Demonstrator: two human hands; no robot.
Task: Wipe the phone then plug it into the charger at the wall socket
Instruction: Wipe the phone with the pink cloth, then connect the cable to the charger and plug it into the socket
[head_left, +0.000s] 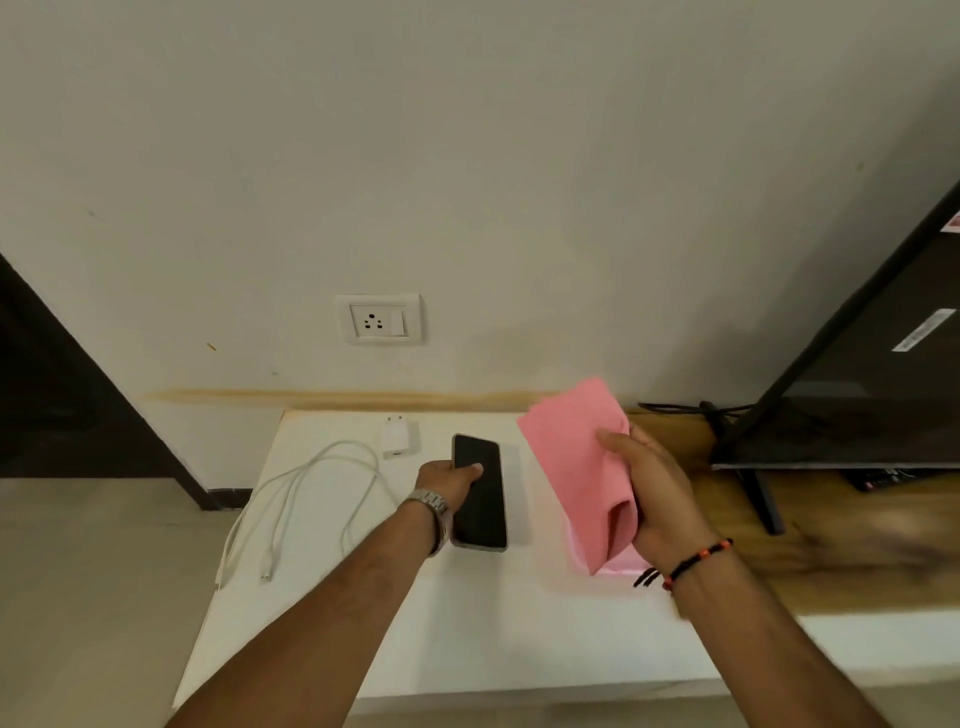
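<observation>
A black phone (483, 499) lies screen up on the white table top (467, 623). My left hand (447, 480) grips its left edge, thumb on the screen. To the right, my right hand (652, 491) holds a pink cloth (576, 457) up above the table, beside the phone and not touching it. A white charger adapter (397, 436) lies near the wall, left of the phone. A white cable (311, 493) is looped at the table's left side. The white wall socket (379, 318) is on the wall above the adapter, with nothing plugged in.
A dark television (857, 374) on a stand occupies the wooden surface (737, 519) at the right, with black cables behind it. A dark door frame (67, 395) stands at the left. The table's left edge drops to a light floor.
</observation>
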